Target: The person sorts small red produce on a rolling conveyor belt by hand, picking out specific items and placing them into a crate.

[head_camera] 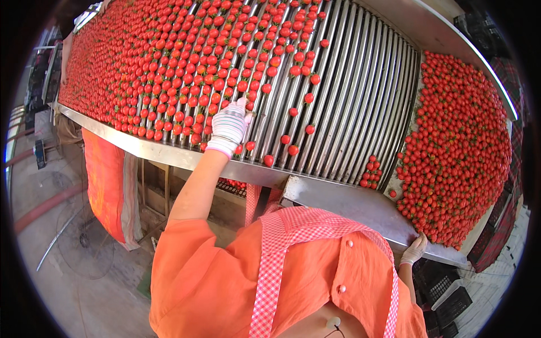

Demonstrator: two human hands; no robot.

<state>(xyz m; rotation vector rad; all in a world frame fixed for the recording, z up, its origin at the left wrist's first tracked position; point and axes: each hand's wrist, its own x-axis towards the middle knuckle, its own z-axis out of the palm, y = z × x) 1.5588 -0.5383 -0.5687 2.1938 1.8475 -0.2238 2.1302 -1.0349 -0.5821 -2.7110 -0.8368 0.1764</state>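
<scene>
My left hand (230, 124), in a striped white knit glove, reaches over the metal roller conveyor (359, 84). Its thumb and fingertips are beside a red cherry tomato (250, 105); whether they grip it is unclear. Many cherry tomatoes (186, 80), some with green calyxes, lie across the rollers to the left and ahead. Low at the right, my right hand (415, 250), also gloved, has its fingers curled over the metal rim (441, 254) of the end tray. A deep heap of cherry tomatoes (460, 148) fills that tray.
A small cluster of tomatoes (372, 172) sits at the rollers' near right end. A sloping metal panel (346, 207) stands before my apron. Below left hangs an orange sack (103, 181) near a floor fan (84, 241). Black plastic crates (452, 306) stand lower right. Another person's arm (66, 57) shows at far left.
</scene>
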